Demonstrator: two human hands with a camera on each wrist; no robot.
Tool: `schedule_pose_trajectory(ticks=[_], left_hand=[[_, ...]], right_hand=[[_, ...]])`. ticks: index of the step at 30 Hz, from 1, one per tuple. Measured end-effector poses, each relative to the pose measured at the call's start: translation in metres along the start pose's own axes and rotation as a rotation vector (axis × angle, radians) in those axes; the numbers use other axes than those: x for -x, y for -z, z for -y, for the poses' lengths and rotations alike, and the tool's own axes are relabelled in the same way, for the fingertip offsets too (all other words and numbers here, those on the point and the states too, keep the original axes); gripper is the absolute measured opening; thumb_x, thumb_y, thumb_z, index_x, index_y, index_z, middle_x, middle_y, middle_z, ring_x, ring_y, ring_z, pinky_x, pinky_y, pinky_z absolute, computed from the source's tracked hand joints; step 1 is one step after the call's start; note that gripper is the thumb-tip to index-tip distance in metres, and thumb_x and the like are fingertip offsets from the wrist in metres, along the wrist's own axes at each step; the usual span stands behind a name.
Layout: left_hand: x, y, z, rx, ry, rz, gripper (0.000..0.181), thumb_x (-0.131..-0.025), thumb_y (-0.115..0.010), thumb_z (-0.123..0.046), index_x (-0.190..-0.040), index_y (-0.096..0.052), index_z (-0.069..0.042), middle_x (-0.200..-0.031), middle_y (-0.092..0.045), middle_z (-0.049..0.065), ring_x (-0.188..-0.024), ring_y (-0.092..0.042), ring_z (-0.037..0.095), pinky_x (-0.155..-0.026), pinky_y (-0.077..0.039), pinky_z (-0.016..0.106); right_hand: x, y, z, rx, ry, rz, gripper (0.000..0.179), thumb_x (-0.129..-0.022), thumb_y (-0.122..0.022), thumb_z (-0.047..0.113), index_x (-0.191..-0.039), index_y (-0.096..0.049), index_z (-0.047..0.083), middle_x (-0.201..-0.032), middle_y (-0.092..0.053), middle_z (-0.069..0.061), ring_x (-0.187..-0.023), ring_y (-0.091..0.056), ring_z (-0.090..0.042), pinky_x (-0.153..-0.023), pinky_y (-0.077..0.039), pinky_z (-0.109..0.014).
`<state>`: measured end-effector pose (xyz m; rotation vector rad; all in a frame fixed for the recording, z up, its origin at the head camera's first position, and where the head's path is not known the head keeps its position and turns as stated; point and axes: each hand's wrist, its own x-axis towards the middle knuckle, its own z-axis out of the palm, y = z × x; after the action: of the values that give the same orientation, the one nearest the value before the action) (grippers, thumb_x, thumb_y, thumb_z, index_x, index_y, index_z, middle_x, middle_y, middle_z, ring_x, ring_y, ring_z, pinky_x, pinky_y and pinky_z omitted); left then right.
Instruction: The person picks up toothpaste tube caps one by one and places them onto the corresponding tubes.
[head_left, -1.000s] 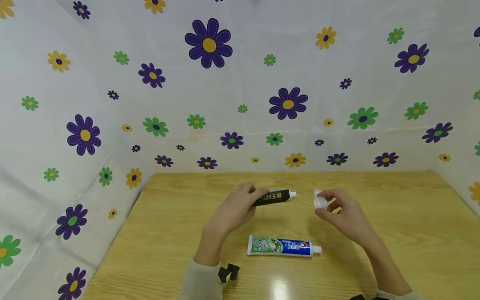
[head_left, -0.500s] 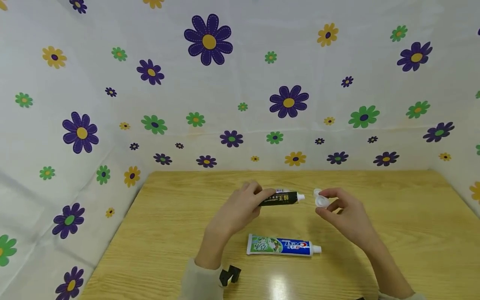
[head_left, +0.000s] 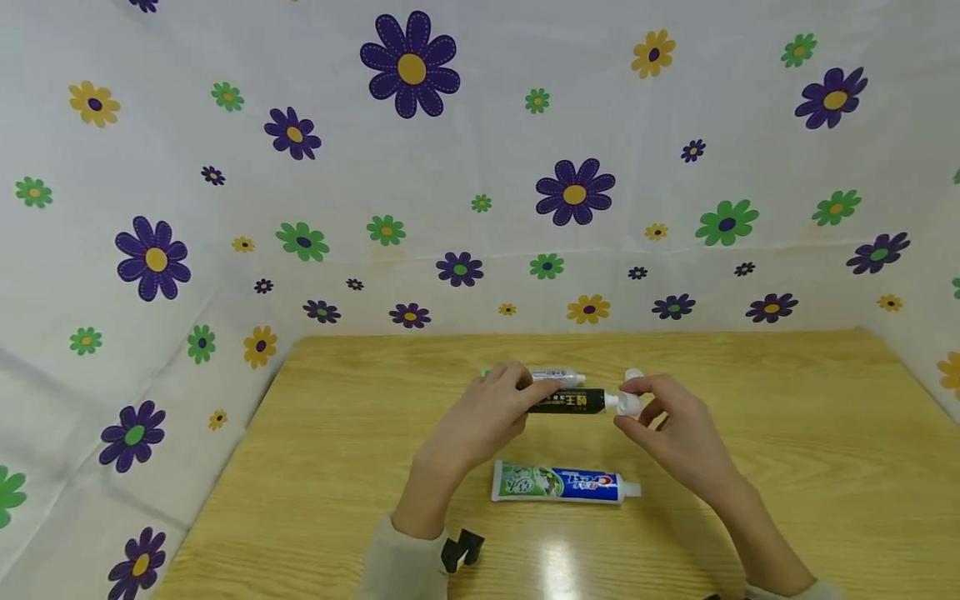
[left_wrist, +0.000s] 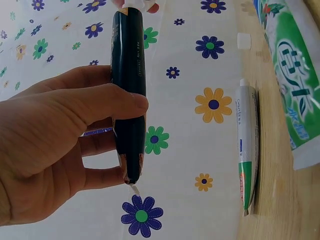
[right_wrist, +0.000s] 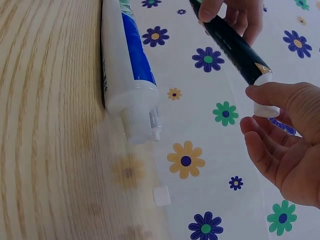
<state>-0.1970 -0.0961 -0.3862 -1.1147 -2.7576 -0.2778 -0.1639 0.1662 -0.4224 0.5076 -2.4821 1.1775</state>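
My left hand [head_left: 476, 425] grips a black toothpaste tube [head_left: 573, 401], thumb across its body in the left wrist view, above the table. The tube lies level, its nozzle end toward the right. At that end my right hand [head_left: 675, 429] pinches a white cap [head_left: 628, 405] between thumb and fingers. Cap and nozzle meet; how far the cap sits over the nozzle cannot be told. In the right wrist view the cap [right_wrist: 266, 110] shows below the tube's shoulder [right_wrist: 262, 75], partly behind the thumb.
A blue, green and white toothpaste tube [head_left: 555, 483], capped, lies in front of the hands. Behind the black tube lies a smaller white and green tube [head_left: 558, 377], partly hidden. Another small white cap [head_left: 633, 374] stands on the wooden table [head_left: 337, 433] behind the right hand. Flowered cloth [head_left: 495, 150] hangs behind.
My left hand has moved the black toothpaste tube rightward until its nozzle meets the white cap. My right hand has shifted slightly left. More of the small tube behind now shows.
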Motion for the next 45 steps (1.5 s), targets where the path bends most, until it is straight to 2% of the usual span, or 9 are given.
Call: schedule_pose_trajectory(ticks=[6, 11, 18, 23, 28, 36, 41, 45], left_hand=[[-0.004, -0.001, -0.005, -0.004, -0.01, 0.035, 0.053, -0.096, -0.062, -0.003, -0.141, -0.052, -0.03, -0.112, -0.058, 0.003, -0.099, -0.055, 0.02, -0.091, -0.053, 0.046], [-0.003, 0.0, -0.006, -0.021, -0.007, 0.027, 0.056, -0.096, -0.063, -0.003, -0.143, -0.051, -0.03, -0.112, -0.059, 0.004, -0.098, -0.056, 0.02, -0.09, -0.054, 0.042], [-0.003, -0.002, -0.005, -0.047, -0.041, -0.011, 0.051, -0.095, -0.064, -0.004, -0.139, -0.054, -0.028, -0.111, -0.059, 0.004, -0.095, -0.055, 0.02, -0.087, -0.055, 0.042], [-0.002, -0.002, -0.005, -0.061, -0.046, -0.042, 0.05, -0.094, -0.066, -0.008, -0.138, -0.054, -0.029, -0.109, -0.059, 0.003, -0.095, -0.056, 0.02, -0.087, -0.055, 0.046], [-0.002, -0.001, -0.007, -0.086, -0.059, -0.072, 0.048, -0.094, -0.068, -0.012, -0.137, -0.054, -0.029, -0.108, -0.059, 0.002, -0.095, -0.057, 0.02, -0.081, -0.055, 0.04], [-0.005, -0.001, -0.01, -0.139, -0.096, -0.11, 0.054, -0.093, -0.073, -0.023, -0.142, -0.051, -0.029, -0.112, -0.063, 0.0, -0.103, -0.058, 0.02, -0.084, -0.055, 0.039], [-0.005, 0.0, -0.012, -0.196, -0.126, -0.159, 0.049, -0.095, -0.069, -0.026, -0.141, -0.052, -0.028, -0.111, -0.066, -0.001, -0.104, -0.059, 0.021, -0.082, -0.056, 0.036], [-0.004, -0.001, -0.013, -0.201, -0.124, -0.174, 0.044, -0.097, -0.066, -0.027, -0.139, -0.052, -0.028, -0.112, -0.066, 0.0, -0.103, -0.061, 0.02, -0.082, -0.056, 0.034]], right_hand=[[0.0, -0.001, 0.001, 0.038, 0.046, -0.009, 0.038, -0.077, -0.082, -0.004, -0.109, -0.065, 0.006, -0.1, -0.064, -0.004, -0.069, -0.057, -0.008, -0.054, -0.05, -0.022], [-0.003, 0.0, 0.002, 0.084, 0.071, -0.003, 0.037, -0.077, -0.082, -0.002, -0.109, -0.066, 0.008, -0.1, -0.065, -0.002, -0.071, -0.058, -0.008, -0.056, -0.05, -0.022], [-0.003, 0.001, 0.002, 0.103, 0.095, -0.008, 0.038, -0.076, -0.082, -0.004, -0.108, -0.066, 0.008, -0.1, -0.064, -0.004, -0.069, -0.058, -0.009, -0.053, -0.049, -0.021], [-0.003, 0.001, 0.003, 0.131, 0.161, -0.054, 0.04, -0.074, -0.083, -0.007, -0.107, -0.066, 0.006, -0.102, -0.063, -0.006, -0.067, -0.058, -0.009, -0.052, -0.049, -0.019], [-0.002, 0.003, 0.005, 0.177, 0.229, -0.096, 0.041, -0.071, -0.083, -0.01, -0.106, -0.067, 0.004, -0.103, -0.063, -0.009, -0.065, -0.058, -0.012, -0.051, -0.048, -0.018], [-0.002, 0.006, 0.011, 0.23, 0.307, -0.176, 0.043, -0.066, -0.084, -0.014, -0.104, -0.07, 0.0, -0.101, -0.062, -0.011, -0.065, -0.058, -0.011, -0.051, -0.047, -0.016], [-0.001, 0.007, 0.012, 0.237, 0.329, -0.187, 0.044, -0.065, -0.084, -0.015, -0.104, -0.071, -0.001, -0.1, -0.061, -0.012, -0.066, -0.059, -0.011, -0.053, -0.049, -0.015], [0.001, 0.007, 0.013, 0.207, 0.329, -0.179, 0.045, -0.065, -0.084, -0.016, -0.105, -0.071, -0.001, -0.101, -0.061, -0.012, -0.067, -0.059, -0.011, -0.054, -0.049, -0.013]])
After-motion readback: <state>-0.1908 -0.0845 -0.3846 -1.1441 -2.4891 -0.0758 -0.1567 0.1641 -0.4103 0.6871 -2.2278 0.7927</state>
